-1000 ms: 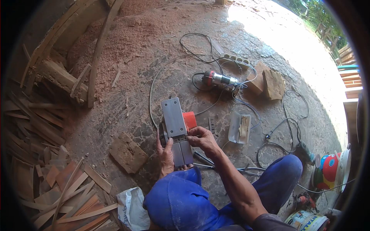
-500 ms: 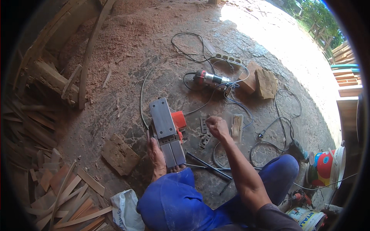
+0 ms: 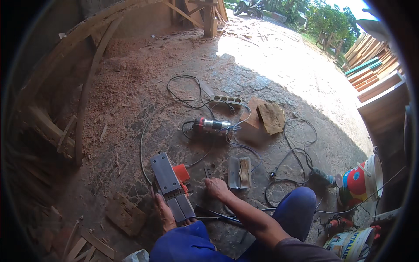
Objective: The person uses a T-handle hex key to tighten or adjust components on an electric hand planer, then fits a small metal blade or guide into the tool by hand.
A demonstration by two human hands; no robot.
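An electric planer (image 3: 165, 173) lies upside down by my left foot, its grey metal sole facing up and an orange housing (image 3: 180, 173) showing at its right side. Along its left edge my left hand (image 3: 164, 213) holds the body, partly hidden behind it. My right hand (image 3: 217, 188) is low over the floor with its fingers closed; what they pinch, if anything, is hidden. Just beyond the fingertips lies a small dark slotted metal piece (image 3: 208, 172). Right of that hand sits a small open box (image 3: 235, 178) with a piece of wood inside.
Farther off lie a power tool with a silver body (image 3: 213, 124), a socket strip (image 3: 227, 100), wooden blocks (image 3: 270, 118) and looping cables (image 3: 146, 131). A paint bucket (image 3: 371, 174) and an angle grinder (image 3: 323, 177) are at right. Wood scraps (image 3: 96, 244) lie lower left.
The view has tilted up, bringing the yard and a motorbike into sight. My right hand has moved nearer to me, over the lower small metal parts. My left hand stays on the planer.
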